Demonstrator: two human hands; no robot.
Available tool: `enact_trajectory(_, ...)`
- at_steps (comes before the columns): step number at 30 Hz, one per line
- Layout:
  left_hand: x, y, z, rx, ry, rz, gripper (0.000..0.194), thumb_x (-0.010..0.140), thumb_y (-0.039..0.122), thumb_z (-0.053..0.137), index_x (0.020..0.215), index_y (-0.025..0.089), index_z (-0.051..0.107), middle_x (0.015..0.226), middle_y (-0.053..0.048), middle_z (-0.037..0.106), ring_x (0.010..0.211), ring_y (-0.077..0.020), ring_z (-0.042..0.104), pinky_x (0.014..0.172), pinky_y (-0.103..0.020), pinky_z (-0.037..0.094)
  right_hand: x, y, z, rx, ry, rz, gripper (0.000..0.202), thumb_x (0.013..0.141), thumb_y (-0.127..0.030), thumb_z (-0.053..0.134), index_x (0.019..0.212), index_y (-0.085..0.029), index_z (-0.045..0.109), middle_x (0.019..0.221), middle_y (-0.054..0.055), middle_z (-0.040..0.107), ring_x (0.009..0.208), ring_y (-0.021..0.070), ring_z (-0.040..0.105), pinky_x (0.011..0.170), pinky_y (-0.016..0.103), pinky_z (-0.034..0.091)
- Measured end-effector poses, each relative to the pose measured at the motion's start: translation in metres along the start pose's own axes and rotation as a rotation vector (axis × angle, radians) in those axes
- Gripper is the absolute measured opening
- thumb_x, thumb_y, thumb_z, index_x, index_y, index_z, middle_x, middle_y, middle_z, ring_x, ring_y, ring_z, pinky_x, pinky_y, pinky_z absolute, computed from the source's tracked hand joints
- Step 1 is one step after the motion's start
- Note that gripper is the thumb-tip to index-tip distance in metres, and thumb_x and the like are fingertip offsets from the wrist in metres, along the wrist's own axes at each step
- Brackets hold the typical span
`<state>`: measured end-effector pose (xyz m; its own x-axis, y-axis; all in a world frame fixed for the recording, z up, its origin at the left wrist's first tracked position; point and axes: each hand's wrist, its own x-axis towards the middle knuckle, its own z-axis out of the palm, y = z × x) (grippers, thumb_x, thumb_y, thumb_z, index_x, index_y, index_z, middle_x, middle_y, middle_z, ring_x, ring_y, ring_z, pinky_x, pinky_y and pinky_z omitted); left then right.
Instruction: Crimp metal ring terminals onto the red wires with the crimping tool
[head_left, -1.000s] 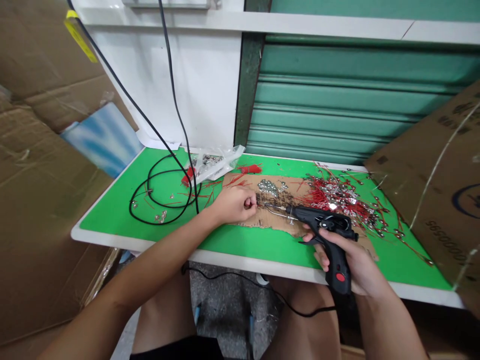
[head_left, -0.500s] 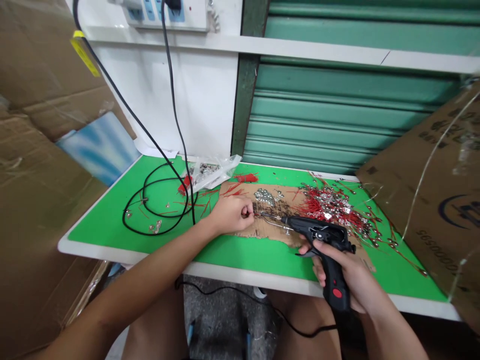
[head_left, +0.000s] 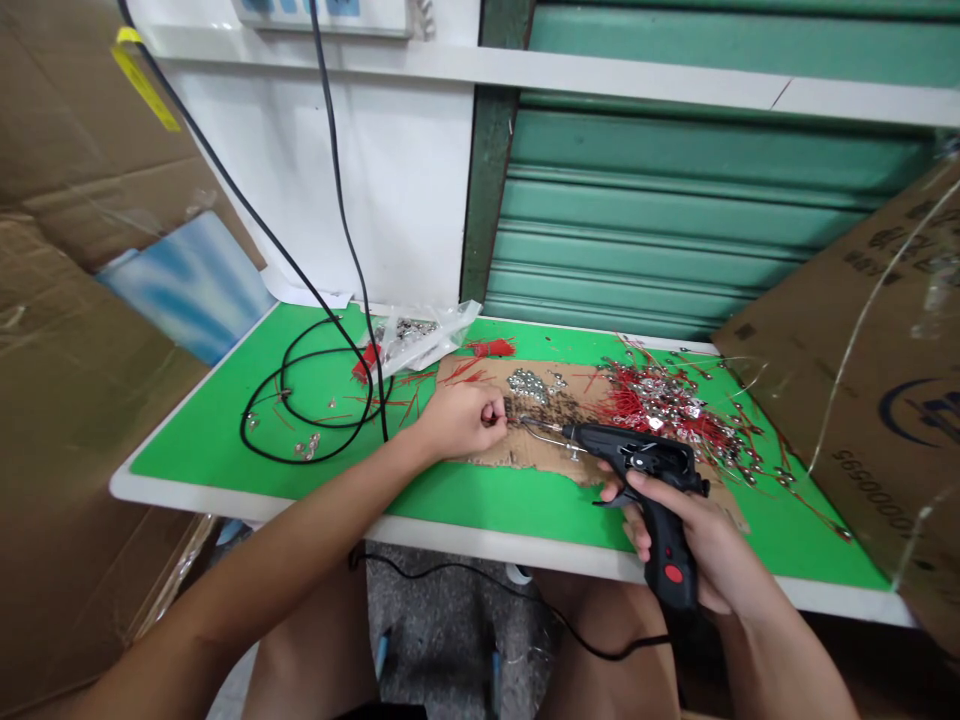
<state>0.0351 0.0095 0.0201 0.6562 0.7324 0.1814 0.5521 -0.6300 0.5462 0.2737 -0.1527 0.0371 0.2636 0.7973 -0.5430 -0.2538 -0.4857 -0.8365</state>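
Observation:
My right hand (head_left: 675,530) is wrapped round the grip of a black soldering gun (head_left: 664,510) with a red button. The gun's thin metal tip points left, close to the fingers of my left hand (head_left: 469,420). Those fingers are pinched together over the scorched cardboard sheet (head_left: 540,455); what they hold is too small to make out. Just beyond the tip lies a cluster of small silver metal pieces (head_left: 527,384) on the cardboard. To the right spreads a heap of red wires with silver metal ends (head_left: 660,405).
On the green tabletop (head_left: 217,430) are a looped black cable (head_left: 259,455), a clear plastic bag (head_left: 435,340) of metal parts, and a bundle of red wires (head_left: 491,348). Large cardboard boxes (head_left: 870,400) flank the table. A black cord (head_left: 465,578) hangs below the front edge.
The view has shifted slightly, with the scene a little higher in the picture. Both hands keep nearly the same places, the gun tip still close to my left fingers.

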Motion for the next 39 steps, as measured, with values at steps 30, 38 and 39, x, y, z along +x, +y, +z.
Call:
enact_trajectory(30, 0.0, -0.003, 0.001, -0.021, 0.008, 0.005, 0.006, 0.076, 0.019, 0.066, 0.077, 0.018, 0.071, 0.075, 0.0, 0.072, 0.073, -0.0154, 0.065, 0.066, -0.026, 0.043, -0.009, -0.004, 0.008, -0.174, 0.049, -0.12, 0.048, 0.063, -0.058, 0.088, 0.082, -0.016, 0.076, 0.063, 0.006, 0.067, 0.042, 0.0131, 0.052, 0.036, 0.024, 0.041)
enact_trajectory(38, 0.0, -0.003, 0.002, -0.03, 0.01, -0.003, 0.006, 0.076, 0.02, 0.066, 0.078, 0.018, 0.072, 0.073, 0.001, 0.072, 0.069, -0.0142, 0.063, 0.064, -0.026, 0.041, -0.009, -0.002, 0.007, -0.171, 0.02, -0.127, 0.046, 0.068, -0.059, 0.085, 0.083, -0.015, 0.079, 0.054, 0.003, 0.061, 0.04, 0.0126, 0.051, 0.036, 0.023, 0.04)
enact_trajectory(39, 0.0, -0.003, 0.002, -0.03, 0.008, -0.006, 0.005, 0.076, 0.02, 0.067, 0.078, 0.018, 0.072, 0.073, 0.001, 0.072, 0.068, -0.0142, 0.063, 0.064, -0.026, 0.041, -0.008, -0.002, 0.007, -0.16, 0.009, -0.118, 0.046, 0.069, -0.058, 0.085, 0.083, -0.015, 0.079, 0.052, 0.002, 0.058, 0.04, 0.0125, 0.05, 0.036, 0.022, 0.04)
